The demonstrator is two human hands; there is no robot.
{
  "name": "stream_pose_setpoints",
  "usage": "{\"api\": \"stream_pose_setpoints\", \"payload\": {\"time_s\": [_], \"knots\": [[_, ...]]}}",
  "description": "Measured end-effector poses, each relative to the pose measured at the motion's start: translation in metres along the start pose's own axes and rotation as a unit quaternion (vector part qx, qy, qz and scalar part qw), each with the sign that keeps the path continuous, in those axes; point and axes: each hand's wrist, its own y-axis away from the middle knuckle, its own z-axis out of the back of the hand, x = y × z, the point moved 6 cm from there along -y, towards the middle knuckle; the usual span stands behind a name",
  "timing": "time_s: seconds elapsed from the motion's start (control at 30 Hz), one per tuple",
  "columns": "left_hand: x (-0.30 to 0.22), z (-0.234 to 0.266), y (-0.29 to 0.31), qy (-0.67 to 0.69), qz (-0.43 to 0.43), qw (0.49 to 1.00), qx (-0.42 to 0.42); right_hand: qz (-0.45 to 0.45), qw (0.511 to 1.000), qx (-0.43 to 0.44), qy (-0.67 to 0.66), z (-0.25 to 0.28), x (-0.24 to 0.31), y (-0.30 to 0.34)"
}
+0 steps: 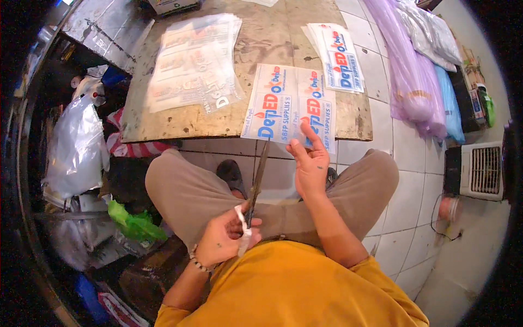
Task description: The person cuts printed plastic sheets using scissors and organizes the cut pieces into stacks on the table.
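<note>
My left hand (220, 240) is closed around the handles of a pair of long dark scissors (258, 182), whose grips are wrapped in white. The blades point away from me, and their tips meet the near edge of a translucent sheet printed in blue and red (291, 103). The sheet lies partly on the low wooden table and overhangs its front edge. My right hand (311, 163) holds the sheet's near right part, thumb and fingers at its edge. The print shows two like panels side by side.
On the low table (267, 41) sit a pile of translucent sheets (190, 60) at left and a smaller printed stack (340, 57) at right. Purple plastic bundles (406, 82) lie to the right, near a white vented appliance (484, 171). Clear plastic (79, 150) and a green bag (133, 220) crowd the left.
</note>
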Motion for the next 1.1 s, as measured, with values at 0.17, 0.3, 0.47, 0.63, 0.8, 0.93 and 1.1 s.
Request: {"api": "stream_pose_setpoints", "payload": {"time_s": [0.17,0.3,0.47,0.63,0.8,0.93,1.1], "knots": [[-0.003,-0.024,-0.03,-0.024,-0.045,0.999,-0.016,0.0,1.0,-0.009,0.022,-0.012,-0.005,0.007],[0.004,-0.033,-0.046,-0.009,-0.075,0.997,-0.006,0.018,1.0,-0.008,0.019,-0.014,-0.01,0.01],[0.006,-0.033,-0.052,0.001,-0.092,0.996,-0.008,-0.006,1.0,-0.014,0.017,-0.008,-0.018,0.011],[0.009,-0.033,-0.055,-0.005,-0.074,0.997,-0.002,-0.007,0.999,-0.015,-0.027,-0.008,-0.024,0.013],[0.011,-0.032,-0.055,0.003,-0.083,0.996,-0.013,-0.01,0.999,-0.016,-0.031,-0.006,-0.029,0.013],[0.012,-0.032,-0.057,0.015,-0.075,0.997,-0.011,-0.018,0.999,-0.014,-0.03,-0.005,-0.032,0.011],[0.005,-0.034,-0.052,0.005,-0.066,0.998,-0.022,-0.017,0.998,-0.013,-0.052,-0.006,-0.032,0.011]]}}
